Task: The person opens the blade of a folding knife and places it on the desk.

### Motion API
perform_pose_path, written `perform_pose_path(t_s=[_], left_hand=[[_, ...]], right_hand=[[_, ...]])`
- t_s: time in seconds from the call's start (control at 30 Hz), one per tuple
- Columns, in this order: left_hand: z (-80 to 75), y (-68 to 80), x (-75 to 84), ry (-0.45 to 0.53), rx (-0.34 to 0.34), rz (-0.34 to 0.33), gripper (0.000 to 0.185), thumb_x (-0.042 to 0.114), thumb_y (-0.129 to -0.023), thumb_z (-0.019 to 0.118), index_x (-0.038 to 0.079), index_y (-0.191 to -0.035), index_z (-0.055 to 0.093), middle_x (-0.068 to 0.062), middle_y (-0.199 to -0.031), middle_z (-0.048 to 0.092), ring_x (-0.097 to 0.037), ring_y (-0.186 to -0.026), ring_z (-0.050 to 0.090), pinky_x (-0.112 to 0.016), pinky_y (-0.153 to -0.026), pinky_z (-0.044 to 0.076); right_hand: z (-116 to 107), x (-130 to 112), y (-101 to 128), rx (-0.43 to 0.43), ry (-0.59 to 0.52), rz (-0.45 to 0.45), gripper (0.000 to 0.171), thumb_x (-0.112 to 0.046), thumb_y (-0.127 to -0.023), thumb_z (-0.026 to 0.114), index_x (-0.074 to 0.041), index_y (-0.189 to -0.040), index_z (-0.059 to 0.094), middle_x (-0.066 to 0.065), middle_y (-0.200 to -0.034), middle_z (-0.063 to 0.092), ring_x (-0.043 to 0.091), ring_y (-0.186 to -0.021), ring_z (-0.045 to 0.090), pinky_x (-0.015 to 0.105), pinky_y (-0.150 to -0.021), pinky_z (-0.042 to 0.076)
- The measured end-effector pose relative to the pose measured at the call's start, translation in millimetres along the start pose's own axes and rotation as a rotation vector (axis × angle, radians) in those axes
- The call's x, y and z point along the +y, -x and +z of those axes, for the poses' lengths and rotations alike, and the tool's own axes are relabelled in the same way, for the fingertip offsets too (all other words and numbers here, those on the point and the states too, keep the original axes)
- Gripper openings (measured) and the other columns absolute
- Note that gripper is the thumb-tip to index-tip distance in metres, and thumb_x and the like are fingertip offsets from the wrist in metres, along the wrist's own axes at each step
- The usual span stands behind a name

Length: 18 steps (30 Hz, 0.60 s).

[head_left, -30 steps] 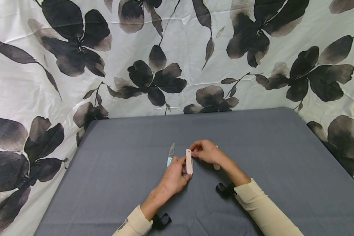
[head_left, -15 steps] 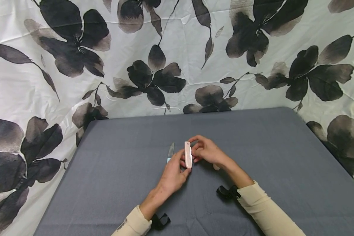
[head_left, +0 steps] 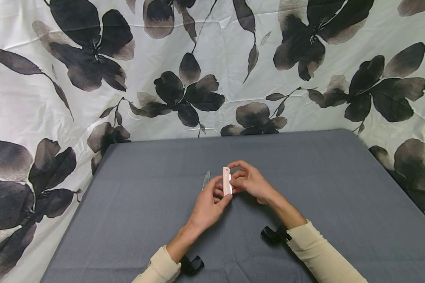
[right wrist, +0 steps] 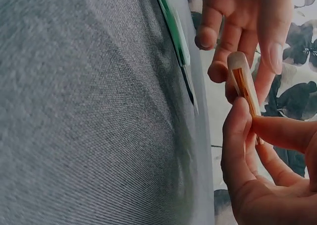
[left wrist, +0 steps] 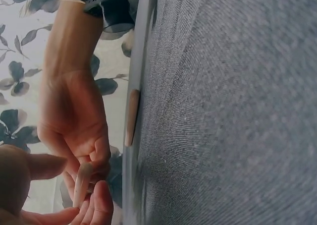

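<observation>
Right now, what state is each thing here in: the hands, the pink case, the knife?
Left hand: holds the pink case.
Right hand: pinches the same case.
Pink case: lifted off the table, upright between both hands.
Knife: lying flat on the table, blade bare, untouched.

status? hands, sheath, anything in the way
Left hand and right hand both pinch the pink sheath, lifted off the table. Knife lies flat just left. Nothing blocking.
</observation>
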<state>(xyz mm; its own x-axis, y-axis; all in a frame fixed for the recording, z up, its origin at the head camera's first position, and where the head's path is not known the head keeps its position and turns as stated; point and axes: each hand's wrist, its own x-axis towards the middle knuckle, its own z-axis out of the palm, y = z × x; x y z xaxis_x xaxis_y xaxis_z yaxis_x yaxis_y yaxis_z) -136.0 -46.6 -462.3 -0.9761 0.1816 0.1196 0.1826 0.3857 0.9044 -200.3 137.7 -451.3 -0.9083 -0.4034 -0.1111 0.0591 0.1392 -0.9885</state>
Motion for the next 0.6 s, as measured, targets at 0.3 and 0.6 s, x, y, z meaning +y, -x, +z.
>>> perform_pose_path(t_s=[0.3,0.6], left_hand=[[0.9,-6.5,1.3,0.05,0.038,-0.023,0.056,0.009,-0.097,0.069,0.005,-0.149,0.049,-0.015,-0.125,0.067,-0.02,-0.096,0.07,-0.023,-0.076,0.057],[4.0,-9.3,-1.2,0.14,0.054,-0.039,0.06,0.001,-0.094,0.07,0.006,-0.151,0.049,-0.021,-0.126,0.067,-0.027,-0.103,0.071,-0.024,-0.08,0.058]], right_hand=[[2.2,-2.7,1.9,0.031,-0.028,-0.032,0.047,0.001,-0.097,0.063,-0.004,-0.143,0.051,0.009,-0.093,0.067,0.018,-0.075,0.068,0.036,-0.074,0.063],[4.2,-0.5,3.3,0.027,-0.027,-0.07,0.047,0.003,-0.096,0.063,-0.003,-0.142,0.052,0.011,-0.093,0.066,0.015,-0.075,0.067,0.034,-0.072,0.062]])
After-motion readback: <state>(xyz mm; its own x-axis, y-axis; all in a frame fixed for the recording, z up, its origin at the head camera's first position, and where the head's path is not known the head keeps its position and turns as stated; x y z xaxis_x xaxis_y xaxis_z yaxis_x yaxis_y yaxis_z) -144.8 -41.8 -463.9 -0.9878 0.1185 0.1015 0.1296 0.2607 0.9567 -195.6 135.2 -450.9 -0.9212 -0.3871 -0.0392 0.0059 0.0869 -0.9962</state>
